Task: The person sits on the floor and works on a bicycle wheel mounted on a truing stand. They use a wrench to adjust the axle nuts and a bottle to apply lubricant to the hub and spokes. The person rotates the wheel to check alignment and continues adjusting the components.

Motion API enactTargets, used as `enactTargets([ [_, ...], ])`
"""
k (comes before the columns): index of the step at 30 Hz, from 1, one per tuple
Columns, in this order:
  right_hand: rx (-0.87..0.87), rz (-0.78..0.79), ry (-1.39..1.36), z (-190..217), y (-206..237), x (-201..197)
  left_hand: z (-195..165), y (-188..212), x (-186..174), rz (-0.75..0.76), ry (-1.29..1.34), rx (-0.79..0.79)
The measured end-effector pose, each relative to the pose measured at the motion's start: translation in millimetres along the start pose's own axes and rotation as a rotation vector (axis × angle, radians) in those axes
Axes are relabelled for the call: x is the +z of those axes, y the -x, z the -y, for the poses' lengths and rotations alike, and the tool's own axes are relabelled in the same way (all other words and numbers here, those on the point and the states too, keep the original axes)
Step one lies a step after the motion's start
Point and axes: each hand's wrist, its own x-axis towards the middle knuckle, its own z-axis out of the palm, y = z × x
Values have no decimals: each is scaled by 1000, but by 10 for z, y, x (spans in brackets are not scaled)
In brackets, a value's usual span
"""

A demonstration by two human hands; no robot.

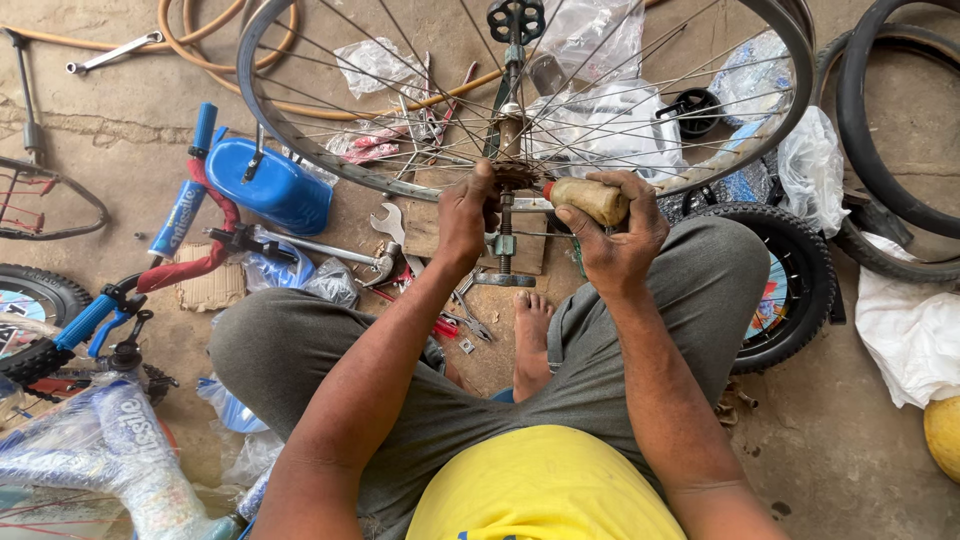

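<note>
The person sits on the concrete floor [850,440]. The left hand [466,215] closes around the hub [512,172] of a spoked bicycle wheel [300,130] held upright before the knees. The right hand [615,230] grips a wooden-handled tool [590,198], its tip against the hub. Beyond lie a blue container [270,185], plastic bags [610,120] and an orange hose [200,45].
</note>
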Motion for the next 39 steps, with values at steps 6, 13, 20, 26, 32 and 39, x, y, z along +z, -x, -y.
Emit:
enactTargets([
  [6, 6, 12, 15, 27, 5, -12, -201, 26, 0, 10, -12, -15],
  [13, -9, 12, 19, 16, 22, -5, -219, 98, 1, 168, 405, -229],
  [20, 3, 2, 26, 5, 23, 0, 115, -63, 50, -202, 61, 100],
  [26, -6, 19, 41, -7, 32, 24, 55, -58, -120, -236, -550, 457],
  [32, 11, 16, 30, -7, 34, 30, 89, -29, -53, 0, 144, -68],
  [39, -12, 2, 42, -5, 29, 35, 52, -73, -54, -113, 162, 141],
])
